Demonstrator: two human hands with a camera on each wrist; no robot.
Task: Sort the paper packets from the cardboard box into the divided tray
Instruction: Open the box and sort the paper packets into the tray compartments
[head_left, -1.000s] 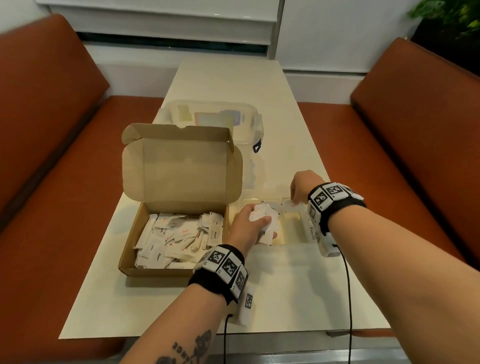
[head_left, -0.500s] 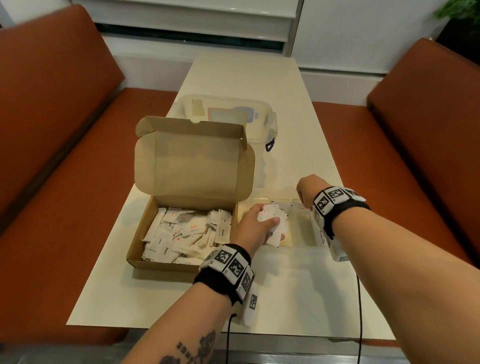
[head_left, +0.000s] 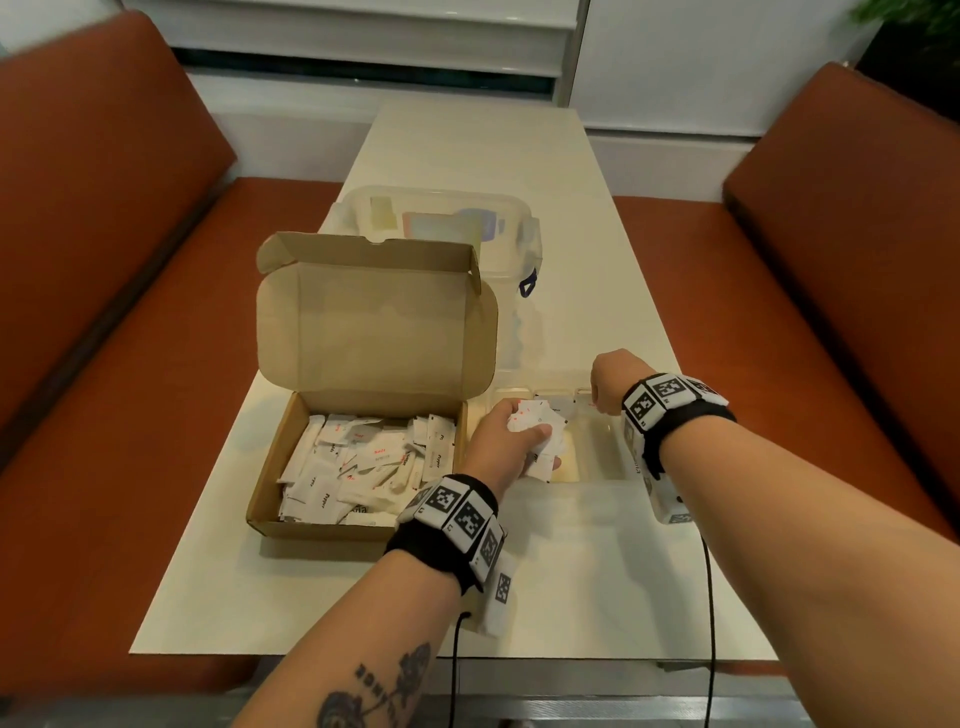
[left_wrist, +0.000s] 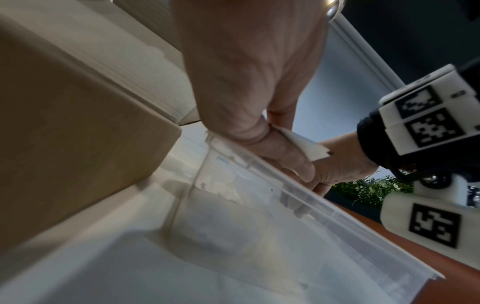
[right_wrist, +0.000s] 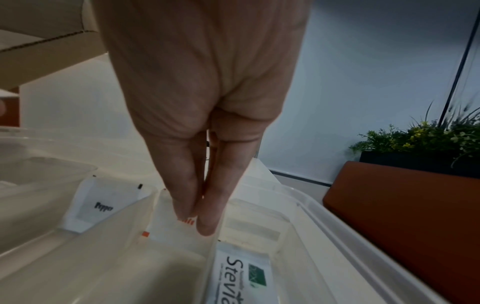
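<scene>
Your left hand (head_left: 498, 441) is closed around a bunch of paper packets (head_left: 537, 426), just above the near part of the divided tray (head_left: 597, 467). Your right hand (head_left: 613, 382) reaches down into a far compartment; its fingers (right_wrist: 207, 205) are straight and together, touching a packet with red print (right_wrist: 182, 223). Many packets (head_left: 363, 467) lie in the cardboard box (head_left: 322, 527), which stands touching the tray's left side.
</scene>
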